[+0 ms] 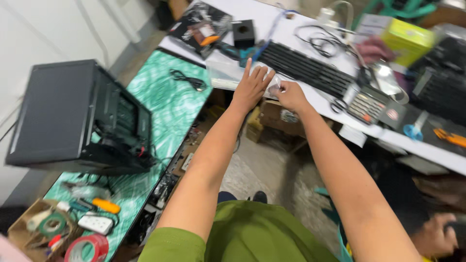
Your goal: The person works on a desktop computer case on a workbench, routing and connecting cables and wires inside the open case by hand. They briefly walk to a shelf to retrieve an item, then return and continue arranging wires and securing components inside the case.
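Both my arms reach forward to the white table's edge (320,104). My left hand (252,86) lies flat, fingers together, on a clear plastic bag (224,73) at that edge. My right hand (287,93) is closed in a pinch just right of it, at the bag's corner; what it grips is too small to tell. A black keyboard (310,68) lies just beyond both hands.
An open black computer case (80,119) stands on a green patterned table (167,104) at left. Tape rolls (87,247), a screwdriver (104,206) and a cardboard box sit below it. A calculator (366,104), cables, scissors and boxes crowd the white table. Another person's hand (374,48) rests at the far right.
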### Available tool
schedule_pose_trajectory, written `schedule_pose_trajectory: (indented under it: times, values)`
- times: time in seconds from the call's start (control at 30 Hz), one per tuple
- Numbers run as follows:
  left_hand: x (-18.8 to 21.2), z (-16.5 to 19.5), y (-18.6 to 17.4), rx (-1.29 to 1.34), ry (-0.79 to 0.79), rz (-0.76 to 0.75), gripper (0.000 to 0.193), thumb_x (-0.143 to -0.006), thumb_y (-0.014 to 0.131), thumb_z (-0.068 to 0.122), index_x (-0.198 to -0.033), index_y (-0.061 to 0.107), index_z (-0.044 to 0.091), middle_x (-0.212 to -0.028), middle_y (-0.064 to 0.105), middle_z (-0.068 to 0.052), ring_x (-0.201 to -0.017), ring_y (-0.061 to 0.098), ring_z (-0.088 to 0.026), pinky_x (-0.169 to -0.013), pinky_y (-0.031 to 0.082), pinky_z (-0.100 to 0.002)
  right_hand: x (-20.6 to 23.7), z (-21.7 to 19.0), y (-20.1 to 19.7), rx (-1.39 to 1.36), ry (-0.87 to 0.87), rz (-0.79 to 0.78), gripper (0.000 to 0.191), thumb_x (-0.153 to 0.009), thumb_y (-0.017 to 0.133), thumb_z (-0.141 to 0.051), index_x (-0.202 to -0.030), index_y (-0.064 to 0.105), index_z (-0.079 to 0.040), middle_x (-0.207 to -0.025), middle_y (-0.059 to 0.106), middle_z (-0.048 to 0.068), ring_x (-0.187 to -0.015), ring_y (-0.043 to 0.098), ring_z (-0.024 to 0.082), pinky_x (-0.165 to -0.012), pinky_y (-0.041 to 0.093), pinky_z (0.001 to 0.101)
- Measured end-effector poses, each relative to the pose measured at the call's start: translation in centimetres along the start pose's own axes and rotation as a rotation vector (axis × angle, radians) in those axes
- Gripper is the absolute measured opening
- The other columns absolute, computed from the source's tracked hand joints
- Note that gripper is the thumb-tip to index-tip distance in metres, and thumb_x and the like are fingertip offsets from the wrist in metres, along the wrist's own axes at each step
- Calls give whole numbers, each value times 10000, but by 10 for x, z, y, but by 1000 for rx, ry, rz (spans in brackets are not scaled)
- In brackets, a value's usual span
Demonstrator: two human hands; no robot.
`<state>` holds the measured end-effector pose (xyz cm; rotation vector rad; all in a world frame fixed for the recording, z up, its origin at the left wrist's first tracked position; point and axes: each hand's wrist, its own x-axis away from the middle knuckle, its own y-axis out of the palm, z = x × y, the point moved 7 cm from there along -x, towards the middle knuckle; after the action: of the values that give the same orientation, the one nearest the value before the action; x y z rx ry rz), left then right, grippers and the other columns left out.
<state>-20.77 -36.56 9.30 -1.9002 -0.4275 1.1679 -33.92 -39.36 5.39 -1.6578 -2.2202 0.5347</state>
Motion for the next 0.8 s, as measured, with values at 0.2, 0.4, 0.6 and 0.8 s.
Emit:
schedule_pose_trajectory:
  times: [0.2, 0.4, 0.6, 0.8]
  values:
    - [32, -85, -1, -99, -151, -6, 593, -890, 619, 123, -1466, 480, 116, -1355, 546, -133, -1313, 505, -334, -1257, 152, -642, -65, -45, 68, 159, -163, 65, 228, -901, 729, -235, -958, 731, -14, -834, 719, 184, -748, 678, 280, -715, 513, 393]
    - [68, -168, -5, -234, -323, -46, 725, -828, 620, 45, -1511, 476, 238, -1374, 547, -135, -1283, 516, -336, -1233, 213, -615, -111, -90, 136, 114, -207, 75, 179, -891, 679, -187, -925, 720, -16, -865, 722, 185, -796, 711, 305, -734, 534, 402]
    - [105, -214, 10, -162, -483, -31, 677, -842, 696, 105, -1482, 524, 241, -1397, 574, -121, -1047, 616, -287, -779, 545, -412, -139, -104, 196, 21, -117, -6, 163, -908, 704, -195, -922, 726, -34, -836, 740, 122, -764, 703, 217, -724, 530, 360]
    - [129, -237, 33, -215, -580, -222, 540, -839, 688, 129, -1356, 588, 246, -1403, 584, -65, -988, 651, -204, -647, 560, -345, -154, -96, 242, -151, -15, -173, 146, -917, 691, -160, -928, 717, -17, -796, 688, 53, -705, 606, 126, -646, 486, 314]
